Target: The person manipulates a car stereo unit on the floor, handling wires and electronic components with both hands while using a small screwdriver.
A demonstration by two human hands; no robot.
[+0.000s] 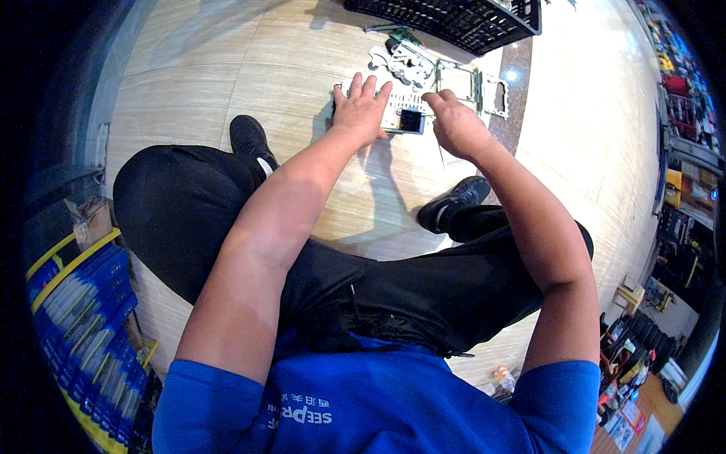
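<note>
A flat white device (402, 113) with a small dark square part lies on the wooden floor in front of me. My left hand (361, 112) rests flat on its left end, fingers spread. My right hand (452, 119) hovers at its right edge, fingers curled, index finger touching or nearly touching it; whether it pinches anything small I cannot tell. Just beyond lie white plastic pieces (407, 65) and metal frame plates (475, 85).
A black slatted crate (461, 23) stands at the far edge. My legs in black trousers and black shoes (250, 141) (452, 203) flank the work spot. Blue and yellow boxes (79, 303) are stacked at left; shelves with goods line the right.
</note>
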